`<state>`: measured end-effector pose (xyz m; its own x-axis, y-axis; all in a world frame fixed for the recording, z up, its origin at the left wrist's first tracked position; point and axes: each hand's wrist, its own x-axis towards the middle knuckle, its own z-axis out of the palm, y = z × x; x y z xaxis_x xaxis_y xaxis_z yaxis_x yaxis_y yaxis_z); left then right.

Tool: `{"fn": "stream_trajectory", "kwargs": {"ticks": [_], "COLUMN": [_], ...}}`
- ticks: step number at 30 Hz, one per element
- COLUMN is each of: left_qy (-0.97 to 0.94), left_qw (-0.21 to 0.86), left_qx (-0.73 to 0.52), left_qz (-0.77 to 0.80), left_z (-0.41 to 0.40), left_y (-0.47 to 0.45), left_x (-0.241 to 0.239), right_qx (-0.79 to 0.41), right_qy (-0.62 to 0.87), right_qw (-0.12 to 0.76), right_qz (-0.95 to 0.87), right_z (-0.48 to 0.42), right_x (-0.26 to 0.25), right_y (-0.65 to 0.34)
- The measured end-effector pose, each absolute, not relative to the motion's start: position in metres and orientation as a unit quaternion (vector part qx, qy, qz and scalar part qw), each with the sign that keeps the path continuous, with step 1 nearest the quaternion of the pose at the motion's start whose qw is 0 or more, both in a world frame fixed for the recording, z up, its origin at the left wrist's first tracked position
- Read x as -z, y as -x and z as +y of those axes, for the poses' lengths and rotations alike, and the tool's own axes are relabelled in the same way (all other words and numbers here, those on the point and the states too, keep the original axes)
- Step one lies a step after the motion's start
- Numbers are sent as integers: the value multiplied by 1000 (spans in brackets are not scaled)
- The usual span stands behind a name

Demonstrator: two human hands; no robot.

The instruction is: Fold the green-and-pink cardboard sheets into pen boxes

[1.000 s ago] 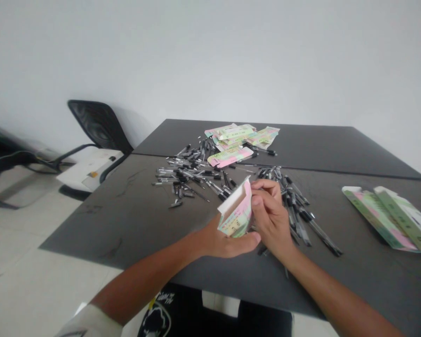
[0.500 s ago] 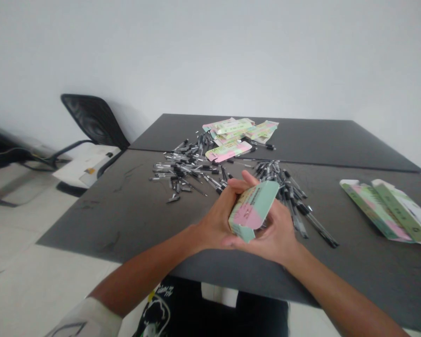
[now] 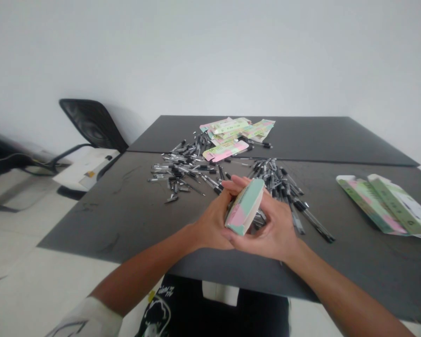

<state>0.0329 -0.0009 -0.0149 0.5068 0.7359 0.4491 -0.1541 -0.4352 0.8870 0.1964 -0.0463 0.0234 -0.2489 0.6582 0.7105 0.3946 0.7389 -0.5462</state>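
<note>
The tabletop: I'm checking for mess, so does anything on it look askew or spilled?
Yes: loose pens lie strewn in heaps, pointing every which way as if spilled. Toward the far side, cartons overlap at odd angles. No damage is clear.

The held carton hides the palm of the left hand, and its far side and contents are out of sight. Its print is too blurred to read. Just beyond it, some pens are covered by the right hand. Well to its right, the picture's edge cuts off one of the flattened cartons. Far to its left, a dark object is cropped and indistinct.
</note>
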Motion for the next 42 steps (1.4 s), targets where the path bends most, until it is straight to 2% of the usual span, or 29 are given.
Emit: {"fn": "stream_trajectory", "kwargs": {"ticks": [3, 5, 8, 13, 16, 21, 23, 25, 29, 31, 37, 39, 42], "left_qy": [-753, -740, -717, -636, -598, -595, -615, -643, -653, -643, -661, -661, -635], "left_qw": [440, 444, 529, 724, 766, 777, 761, 717, 511, 433, 303, 304, 418], "left_qx": [-459, -469, -408, -241, -215, -191, -187, -233, -536, -619, -672, -666, -629], "left_qz": [171, 190, 196, 117, 94, 73, 90, 133, 160, 124, 142, 166, 166], "left_z": [-5, -8, -10, -6, -3, -4, -7, -11, -16, -16, -21, -24, -28], "left_y": [-28, -26, -23, -21, -22, -20, -18, -18, -21, -22, -18, -18, -21], "left_x": [12, 7, -2, -9, -7, -10, -10, -7, 1, 1, -15, -18, -17], "right_qx": [-138, -181, -228, -173, -169, -119, -122, -135, -157, -160, -207, -230, -281], "right_qy": [335, 333, 301, 348, 353, 347, 348, 352, 361, 361, 326, 321, 331], "right_qw": [502, 500, 550, 668, 683, 667, 665, 666, 680, 685, 707, 712, 701], "right_qz": [-785, -779, -745, -634, -617, -649, -649, -643, -619, -612, -593, -580, -566], "right_z": [-45, -44, -42, -41, -44, -45, -44, -42, -39, -39, -39, -38, -39], "right_x": [-23, -22, -20, -17, -14, -11, -12, -13, -16, -16, -19, -22, -25], "right_y": [-200, -204, -210, -210, -208, -208, -209, -211, -215, -215, -204, -200, -195]}}
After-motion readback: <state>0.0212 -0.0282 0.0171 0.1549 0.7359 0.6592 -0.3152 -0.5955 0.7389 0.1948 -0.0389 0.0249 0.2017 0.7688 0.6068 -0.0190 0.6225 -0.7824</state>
